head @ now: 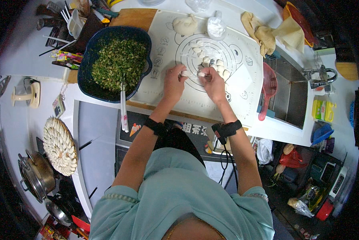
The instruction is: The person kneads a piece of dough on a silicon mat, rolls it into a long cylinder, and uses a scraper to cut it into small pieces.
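My left hand pinches a small white dough piece over the printed circles of a pale kneading mat. Just right of it, my right hand holds another small dough piece between thumb and fingers. Several cut dough pieces lie on the mat beyond my right hand, among scattered flour. Farther back rest a large dough lump and a clear cup of flour. Left of the mat stands a dark blue basin of chopped green filling, with pale chopsticks leaning out.
A pink ladle lies beside the sink at right, below a faucet. Tan cloths sit behind. At far left are a round tray of shaped dumplings, a phone and a metal pot.
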Demonstrator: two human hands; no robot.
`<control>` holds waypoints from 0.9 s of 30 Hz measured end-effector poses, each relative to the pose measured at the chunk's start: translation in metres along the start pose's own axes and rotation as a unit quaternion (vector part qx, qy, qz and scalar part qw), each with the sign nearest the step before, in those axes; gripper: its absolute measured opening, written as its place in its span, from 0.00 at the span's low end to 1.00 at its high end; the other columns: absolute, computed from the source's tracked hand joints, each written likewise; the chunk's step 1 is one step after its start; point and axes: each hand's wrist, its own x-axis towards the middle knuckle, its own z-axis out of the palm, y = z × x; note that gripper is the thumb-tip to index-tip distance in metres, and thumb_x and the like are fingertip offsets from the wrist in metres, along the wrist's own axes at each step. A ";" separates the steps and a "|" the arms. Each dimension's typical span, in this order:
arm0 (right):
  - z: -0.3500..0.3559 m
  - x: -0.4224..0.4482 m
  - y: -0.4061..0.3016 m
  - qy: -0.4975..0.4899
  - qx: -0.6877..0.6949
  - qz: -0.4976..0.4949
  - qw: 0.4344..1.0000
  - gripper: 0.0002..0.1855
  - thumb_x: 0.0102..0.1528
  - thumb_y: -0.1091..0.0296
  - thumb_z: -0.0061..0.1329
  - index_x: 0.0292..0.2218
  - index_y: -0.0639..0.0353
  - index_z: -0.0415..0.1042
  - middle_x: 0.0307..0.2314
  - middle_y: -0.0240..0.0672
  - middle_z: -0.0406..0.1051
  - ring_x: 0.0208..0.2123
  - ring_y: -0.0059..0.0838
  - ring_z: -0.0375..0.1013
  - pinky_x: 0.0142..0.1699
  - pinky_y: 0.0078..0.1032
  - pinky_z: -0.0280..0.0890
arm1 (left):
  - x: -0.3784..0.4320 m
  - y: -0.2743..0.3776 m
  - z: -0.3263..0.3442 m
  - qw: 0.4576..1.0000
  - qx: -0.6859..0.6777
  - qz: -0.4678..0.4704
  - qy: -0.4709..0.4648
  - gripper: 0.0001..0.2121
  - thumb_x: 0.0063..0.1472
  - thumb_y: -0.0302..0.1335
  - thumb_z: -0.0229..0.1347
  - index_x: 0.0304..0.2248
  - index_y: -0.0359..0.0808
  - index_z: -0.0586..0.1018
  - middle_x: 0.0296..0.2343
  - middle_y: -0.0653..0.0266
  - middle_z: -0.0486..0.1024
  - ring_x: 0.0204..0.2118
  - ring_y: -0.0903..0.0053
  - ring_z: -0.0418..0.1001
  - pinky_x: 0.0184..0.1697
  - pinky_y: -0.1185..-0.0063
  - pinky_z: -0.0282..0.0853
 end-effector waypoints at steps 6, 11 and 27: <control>-0.006 -0.004 -0.001 -0.027 0.046 0.032 0.998 0.13 0.45 0.78 0.53 0.35 0.61 0.69 0.30 0.42 0.71 0.30 0.38 0.73 0.35 0.28 0.67 | -0.003 -0.005 -0.014 0.994 0.085 0.019 -0.067 0.17 0.46 0.25 0.60 0.38 0.35 0.74 0.35 0.59 0.71 0.38 0.62 0.68 0.43 0.71 0.64; -0.012 -0.008 -0.009 -0.031 -0.058 -0.020 0.998 0.17 0.44 0.74 0.55 0.37 0.62 0.68 0.32 0.44 0.70 0.35 0.42 0.70 0.40 0.32 0.66 | -0.007 0.010 -0.017 0.993 0.091 0.073 -0.027 0.17 0.43 0.24 0.61 0.36 0.36 0.75 0.36 0.59 0.69 0.41 0.59 0.64 0.44 0.69 0.62; -0.006 -0.002 -0.028 -0.081 -0.082 -0.059 0.992 0.19 0.42 0.79 0.53 0.39 0.63 0.68 0.33 0.47 0.66 0.31 0.45 0.69 0.37 0.34 0.66 | -0.009 0.013 -0.012 0.989 0.133 0.063 -0.034 0.18 0.45 0.24 0.60 0.37 0.32 0.72 0.35 0.54 0.68 0.41 0.58 0.64 0.45 0.68 0.61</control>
